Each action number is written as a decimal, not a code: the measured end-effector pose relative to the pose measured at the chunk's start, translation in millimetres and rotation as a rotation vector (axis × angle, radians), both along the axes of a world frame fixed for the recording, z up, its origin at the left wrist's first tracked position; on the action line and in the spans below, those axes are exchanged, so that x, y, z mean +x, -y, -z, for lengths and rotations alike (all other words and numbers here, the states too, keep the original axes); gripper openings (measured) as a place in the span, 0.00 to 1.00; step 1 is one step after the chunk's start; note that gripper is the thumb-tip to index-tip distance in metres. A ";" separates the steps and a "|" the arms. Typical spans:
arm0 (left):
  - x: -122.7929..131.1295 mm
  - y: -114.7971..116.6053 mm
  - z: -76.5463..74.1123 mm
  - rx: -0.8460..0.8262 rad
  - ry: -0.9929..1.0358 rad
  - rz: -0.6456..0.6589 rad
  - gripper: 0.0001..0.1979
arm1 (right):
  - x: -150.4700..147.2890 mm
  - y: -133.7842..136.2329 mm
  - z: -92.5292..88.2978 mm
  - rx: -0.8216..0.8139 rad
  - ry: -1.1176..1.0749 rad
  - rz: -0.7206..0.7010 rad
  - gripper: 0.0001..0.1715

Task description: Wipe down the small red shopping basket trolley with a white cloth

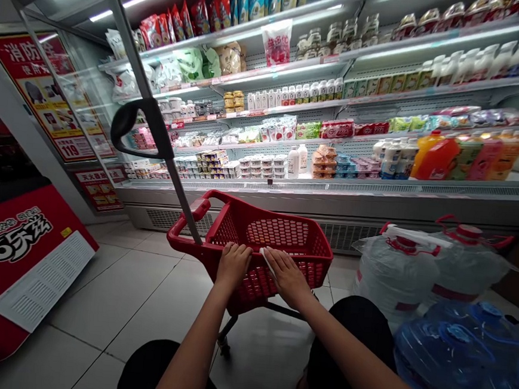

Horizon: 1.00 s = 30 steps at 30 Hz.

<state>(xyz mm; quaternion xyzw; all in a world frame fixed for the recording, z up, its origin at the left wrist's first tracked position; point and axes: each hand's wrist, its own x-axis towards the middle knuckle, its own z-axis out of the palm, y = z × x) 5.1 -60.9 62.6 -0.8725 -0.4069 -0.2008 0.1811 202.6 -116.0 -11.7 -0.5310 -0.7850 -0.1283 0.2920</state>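
In front of me stands a red plastic shopping cart [252, 287] with perforated basket walls and a tall grey pole ending in a black handle [152, 127]. My left hand [235, 263] grips its near rim, fingers curled over the top edge. To the right of it, my right hand [287, 271] presses a white cloth [267, 260] against the same rim. Only a small part of the cloth shows beneath the fingers. Part of the basket's inside is hidden by the near wall and my hands.
Behind the cart runs a refrigerated shelf unit [287, 187] stocked with drinks and dairy packs. Large clear water jugs [397, 274] and blue water bottles [454, 342] stand close on my right. A red display box [15, 271] is at the left on the tiled floor [143, 305].
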 end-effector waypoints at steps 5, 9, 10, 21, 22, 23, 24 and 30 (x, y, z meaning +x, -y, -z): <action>-13.8 -2.5 -2.6 -0.027 0.000 0.013 0.14 | 75.3 26.4 18.1 -0.037 0.013 0.034 0.42; -17.9 -4.0 -3.7 -0.044 0.005 0.026 0.13 | 131.0 38.0 41.2 -0.062 -0.085 0.209 0.39; -17.4 -4.2 -3.8 -0.046 0.009 0.025 0.13 | 135.6 37.1 44.6 -0.067 -0.122 0.263 0.38; -6.6 -1.4 -0.4 -0.044 0.005 -0.006 0.13 | -35.7 -16.5 -4.1 0.007 -0.072 0.001 0.43; -7.7 -1.1 -0.3 -0.045 0.004 -0.005 0.14 | -36.8 -14.4 -6.3 0.007 -0.054 -0.014 0.45; -9.0 -0.8 -0.3 -0.048 0.002 -0.002 0.14 | -32.8 -10.8 -7.4 0.003 -0.033 -0.022 0.48; -10.2 -0.6 -0.3 -0.052 0.001 0.002 0.14 | -25.0 -6.0 -7.5 -0.004 -0.009 -0.025 0.49; -10.9 0.5 -1.5 -0.079 0.013 0.016 0.14 | 25.2 26.7 -4.9 -0.076 0.084 0.055 0.56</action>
